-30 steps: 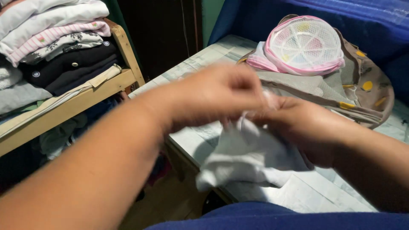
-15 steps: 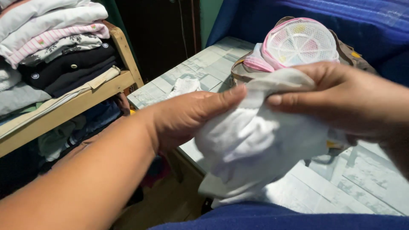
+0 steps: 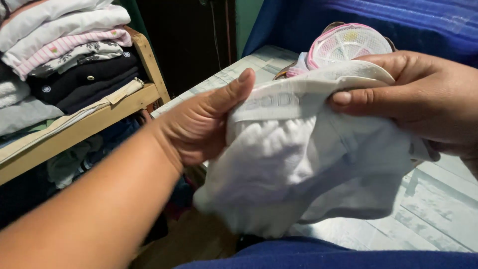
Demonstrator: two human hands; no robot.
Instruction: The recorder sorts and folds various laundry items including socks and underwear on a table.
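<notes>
A white garment [image 3: 298,164] is held up in the middle of the frame, its waistband stretched between the left hand [image 3: 199,127], pinching one end with thumb over the band, and the right hand [image 3: 423,97], pinching the other end at upper right. Behind it, a pink mesh wash bag [image 3: 348,45] is seen on a pale tabletop [image 3: 438,209], and folded clothes [image 3: 64,50] are stacked on a wooden shelf [image 3: 99,117] at upper left.

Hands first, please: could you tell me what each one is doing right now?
Left hand: closed on the white garment.
Right hand: closed on the same garment.
</notes>
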